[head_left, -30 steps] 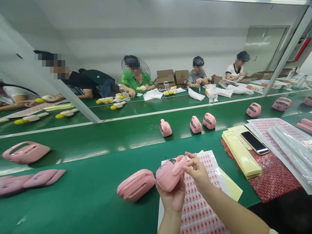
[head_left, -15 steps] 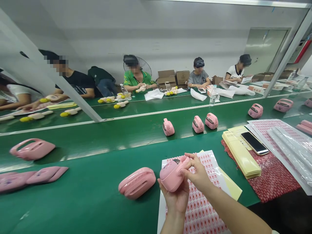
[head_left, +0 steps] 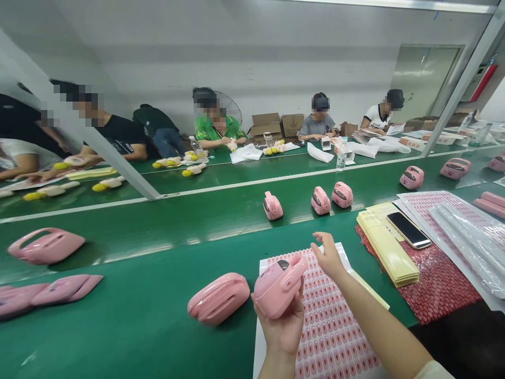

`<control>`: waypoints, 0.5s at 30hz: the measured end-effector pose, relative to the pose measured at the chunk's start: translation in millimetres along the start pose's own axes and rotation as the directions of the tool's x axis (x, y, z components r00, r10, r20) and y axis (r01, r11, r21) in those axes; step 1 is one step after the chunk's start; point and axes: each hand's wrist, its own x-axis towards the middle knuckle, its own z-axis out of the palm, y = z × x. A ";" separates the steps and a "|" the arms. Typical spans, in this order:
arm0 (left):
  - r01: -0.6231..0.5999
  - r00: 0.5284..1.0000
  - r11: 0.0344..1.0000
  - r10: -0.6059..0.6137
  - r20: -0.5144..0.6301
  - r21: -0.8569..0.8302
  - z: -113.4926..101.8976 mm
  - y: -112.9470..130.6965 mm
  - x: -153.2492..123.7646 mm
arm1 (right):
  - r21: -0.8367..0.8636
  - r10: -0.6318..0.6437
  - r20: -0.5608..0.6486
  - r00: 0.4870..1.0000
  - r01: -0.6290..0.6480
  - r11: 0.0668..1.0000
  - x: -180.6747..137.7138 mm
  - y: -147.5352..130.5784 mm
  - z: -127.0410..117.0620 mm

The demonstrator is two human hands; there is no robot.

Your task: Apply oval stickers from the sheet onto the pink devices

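Note:
A glossy pink plastic device with a carrying handle (head_left: pixel 276 289) rests tilted in my left hand (head_left: pixel 284 331), whose palm and fingers support it from below. My right hand (head_left: pixel 330 258) is apart from the device, just to its right, above the sticker sheet's upper edge. Its thumb and fingers are spread, and I see nothing between them. Under both hands lies the white sticker sheet (head_left: pixel 327 321), printed with rows of small pink ovals with red centres. Beside my left hand, a second pink device (head_left: pixel 220 298) lies on the green table.
Several pink devices stand on the green belt (head_left: pixel 221 210) ahead. Right of the sheet are folded yellow papers (head_left: pixel 389 250), a phone (head_left: pixel 409 230) and red bubble wrap (head_left: pixel 442 284). Pink pieces (head_left: pixel 51 295) lie at the left. Co-workers sit across the belt.
My right hand has let go of the pink device's handle and moved up and right, its fingers opening. The device stays in my left hand, with its handle now uncovered.

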 end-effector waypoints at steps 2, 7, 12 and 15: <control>0.005 1.000 1.000 -0.006 0.025 0.020 -4.7 4.3 -5.0 | -0.058 0.079 0.026 0.997 -0.078 0.995 20.5 20.7 0.4; -0.049 0.999 0.998 0.048 0.019 0.033 -18.2 16.3 -11.0 | -0.103 0.138 0.094 0.986 -0.128 0.986 40.6 49.4 8.4; -0.155 0.979 0.952 0.184 -0.090 0.264 -17.4 24.9 -11.5 | -0.022 0.153 0.136 0.979 -0.152 0.988 44.5 47.1 5.0; -0.176 0.915 0.741 0.366 -0.170 0.648 -12.2 27.8 -14.2 | 0.110 0.108 0.169 0.980 -0.128 0.986 42.2 32.6 -9.9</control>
